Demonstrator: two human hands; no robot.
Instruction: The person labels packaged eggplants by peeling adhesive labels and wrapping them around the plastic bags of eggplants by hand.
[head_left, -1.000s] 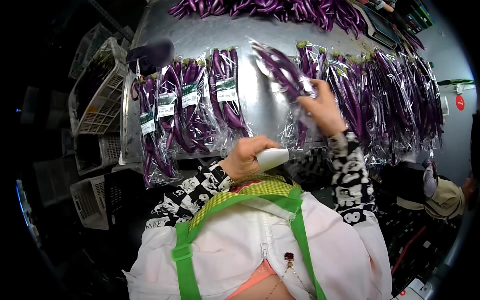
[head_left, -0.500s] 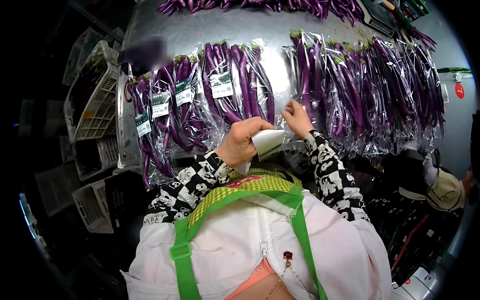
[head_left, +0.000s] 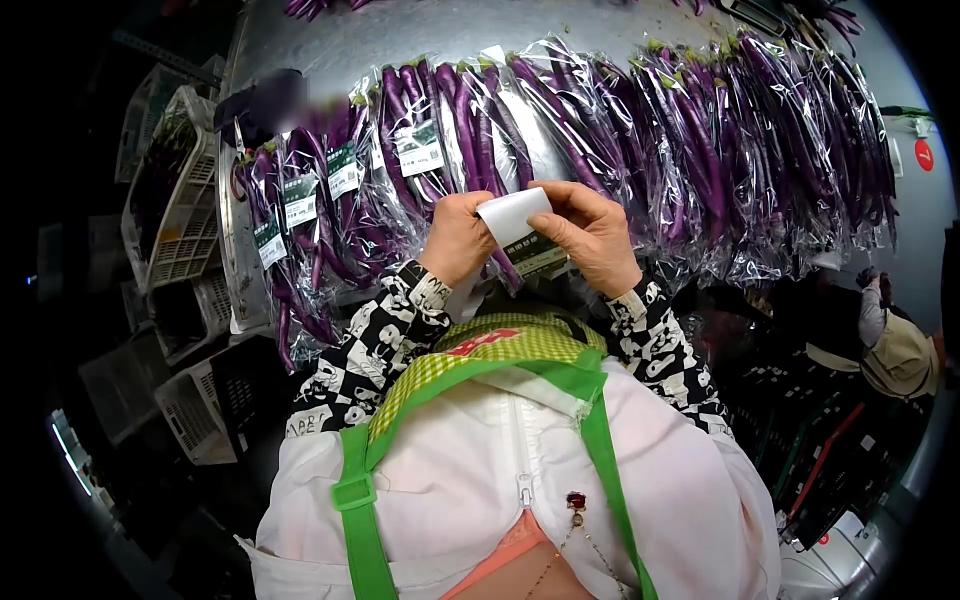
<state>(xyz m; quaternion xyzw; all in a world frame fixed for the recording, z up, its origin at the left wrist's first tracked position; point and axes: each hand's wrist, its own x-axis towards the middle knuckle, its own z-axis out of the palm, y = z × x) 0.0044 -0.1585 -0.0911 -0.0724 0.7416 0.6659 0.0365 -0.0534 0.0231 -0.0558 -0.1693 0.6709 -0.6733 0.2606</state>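
Observation:
My left hand (head_left: 460, 238) is closed on a strip of printed labels (head_left: 517, 216), white on the backing and dark green on the printed face. From the other side, my right hand (head_left: 592, 238) pinches the same strip, thumb on top. Just beyond my hands lie clear bags of long purple eggplants (head_left: 484, 125). Several bags on the left carry green-and-white labels, such as the label (head_left: 419, 150) near the middle. On the bags of eggplants (head_left: 690, 140) to the right, I see no labels.
Under the bags is a metal table (head_left: 330, 45). White plastic crates (head_left: 190, 215) stand at the left, one with eggplants inside. A dark purple blurred object (head_left: 268, 103) sits at the table's left side. Another person's sleeve (head_left: 873, 310) shows at the right.
My right hand has moved from beside the bags to the label strip and now pinches it. An eggplant bag right of the middle now lies slanted further left, over formerly bare metal. The view has shifted slightly.

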